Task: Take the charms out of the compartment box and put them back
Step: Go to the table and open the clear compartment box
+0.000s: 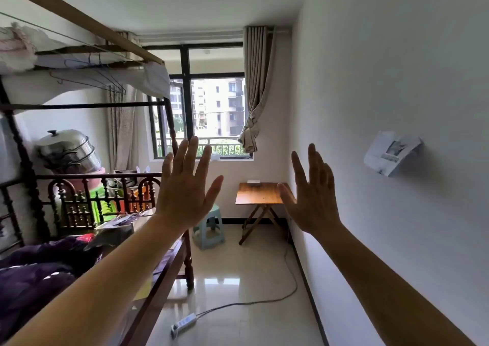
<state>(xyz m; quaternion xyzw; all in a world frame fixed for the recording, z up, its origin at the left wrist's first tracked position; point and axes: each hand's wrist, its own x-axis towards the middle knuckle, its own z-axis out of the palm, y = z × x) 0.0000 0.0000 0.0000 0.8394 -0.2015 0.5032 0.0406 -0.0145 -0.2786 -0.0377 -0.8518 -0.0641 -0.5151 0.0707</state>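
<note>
My left hand [185,189] is raised in front of me with its fingers spread and nothing in it. My right hand [311,195] is raised beside it, fingers straight and apart, also holding nothing. Both arms stretch out toward the far end of the room. A small white flat object [253,181], possibly the compartment box, lies on the far edge of a small wooden folding table [258,193] under the window; I cannot tell what it is. No charms are visible.
A dark wooden bunk bed [169,266] with purple bedding and clutter fills the left side. A pale green plastic stool [210,229] stands next to the table. A power strip [184,324] and its cable lie on the tiled floor. A white wall runs along the right.
</note>
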